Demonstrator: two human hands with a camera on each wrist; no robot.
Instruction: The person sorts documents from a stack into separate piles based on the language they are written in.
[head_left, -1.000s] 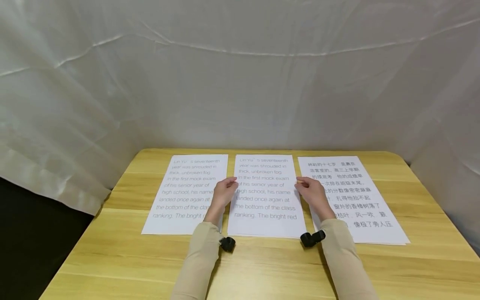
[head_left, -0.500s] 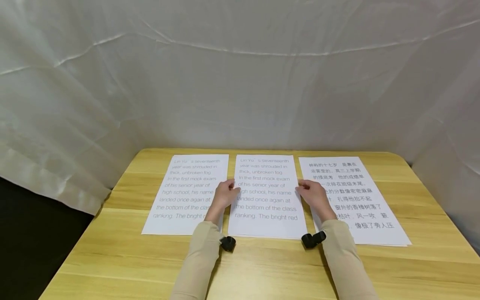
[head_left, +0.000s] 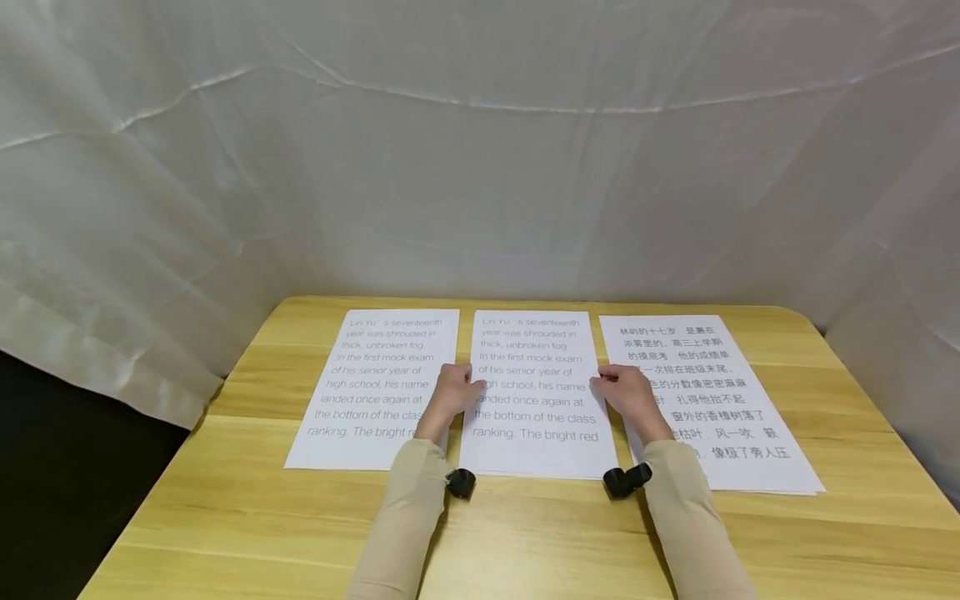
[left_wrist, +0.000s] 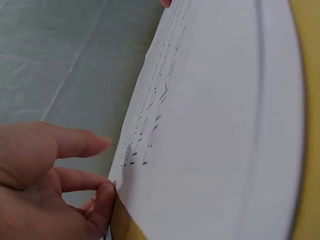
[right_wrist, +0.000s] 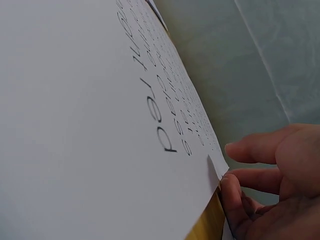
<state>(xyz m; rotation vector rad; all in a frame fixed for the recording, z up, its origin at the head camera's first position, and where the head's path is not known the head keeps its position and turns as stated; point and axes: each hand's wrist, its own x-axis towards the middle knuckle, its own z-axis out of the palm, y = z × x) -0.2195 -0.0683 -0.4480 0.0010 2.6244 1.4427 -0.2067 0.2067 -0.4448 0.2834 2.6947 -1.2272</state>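
A middle sheet of white paper (head_left: 534, 421) printed with English text lies between my two hands. My left hand (head_left: 452, 392) is at its left edge; the left wrist view shows the index fingertip right at the paper's edge and the thumb (left_wrist: 82, 143) apart over it. At the right edge, my right hand (head_left: 628, 393) mirrors this. Its index fingertip meets the edge in the right wrist view, where the paper bends up slightly, and a gap separates the thumb (right_wrist: 252, 148) from that finger. Both hands overlap the neighbouring sheets in the head view.
Another English-text paper (head_left: 367, 417) lies to the left, and paper with Chinese characters (head_left: 757, 462) to the right, its lower corner showing more than one sheet. All rest on a wooden table (head_left: 540, 533). Pale cloth (head_left: 480, 208) hangs behind. Each wrist carries a small black camera (head_left: 461, 483).
Both hands have slid slightly toward me along the middle paper's edges. The left thumb now reaches further over the paper. The papers keep nearly the same places.
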